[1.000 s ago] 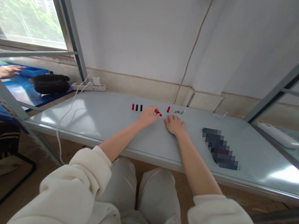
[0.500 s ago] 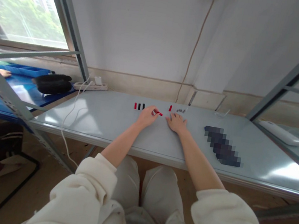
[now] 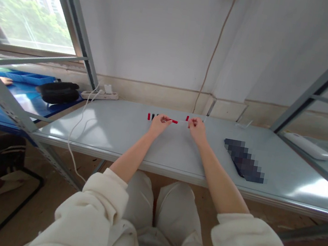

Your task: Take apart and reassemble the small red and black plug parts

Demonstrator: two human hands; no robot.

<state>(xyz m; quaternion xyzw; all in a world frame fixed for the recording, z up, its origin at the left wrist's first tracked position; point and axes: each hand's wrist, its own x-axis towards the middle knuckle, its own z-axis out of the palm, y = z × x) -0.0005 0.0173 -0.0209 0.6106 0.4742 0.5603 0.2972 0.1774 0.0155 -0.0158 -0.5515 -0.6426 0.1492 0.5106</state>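
My left hand [image 3: 159,125] is closed in a pinch around a slim red cylinder [image 3: 174,121], which points to the right. My right hand [image 3: 196,130] is also pinched, its fingertips on a thin, pale, see-through piece [image 3: 183,121] that reaches toward the red cylinder. Whether the two pieces touch is too small to tell. Just behind my left hand stand a short red cylinder [image 3: 149,116] and a black one [image 3: 152,117], with another black one mostly hidden. A further red cylinder [image 3: 187,118] shows behind my right fingers, which cover the small grey parts there.
A blurred-out dark object [image 3: 242,160] lies on the grey table [image 3: 121,149] to the right. A power strip [image 3: 101,95] with white cables sits at the back left. Another person's hand [image 3: 5,81] rests on the blue table at left, near a black pouch [image 3: 57,91].
My right hand has gone from lying flat on the table to pinching the thin clear piece. My left hand has levelled the red cylinder and shifted slightly away from me.
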